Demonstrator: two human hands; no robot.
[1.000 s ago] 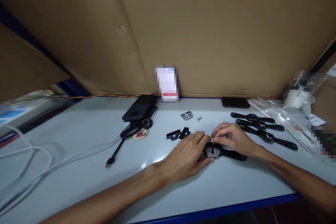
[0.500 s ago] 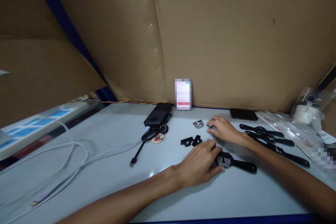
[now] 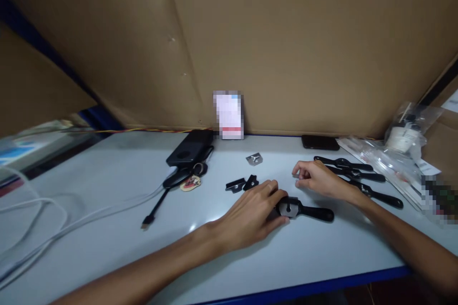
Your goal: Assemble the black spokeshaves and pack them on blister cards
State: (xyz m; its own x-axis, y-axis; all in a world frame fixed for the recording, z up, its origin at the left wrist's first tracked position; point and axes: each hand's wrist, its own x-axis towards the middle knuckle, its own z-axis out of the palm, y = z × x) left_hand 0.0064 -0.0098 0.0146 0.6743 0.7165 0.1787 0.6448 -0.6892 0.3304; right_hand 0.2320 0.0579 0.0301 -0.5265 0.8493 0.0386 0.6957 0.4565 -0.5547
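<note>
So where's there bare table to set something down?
There's room on the table between the tool in the left hand and the near edge, and left of the power bank, beyond the white cables. It's crowded at right, where three more tools lie by plastic bags and the right hand.

Reads as a small workshop on my feed: white bench (image 3: 118,171), cardboard wall (image 3: 286,47) at 12 o'clock. I've got black-handled tools (image 3: 385,198) between 3 and 4.

Spokeshave (image 3: 290,207) on tbl (image 3: 304,259) w/ 2 plates (image 3: 235,184) behind-L, 3 more spokeshaves (image 3: 374,176) behind-R, pwr bank (image 3: 186,148) far L.
</note>
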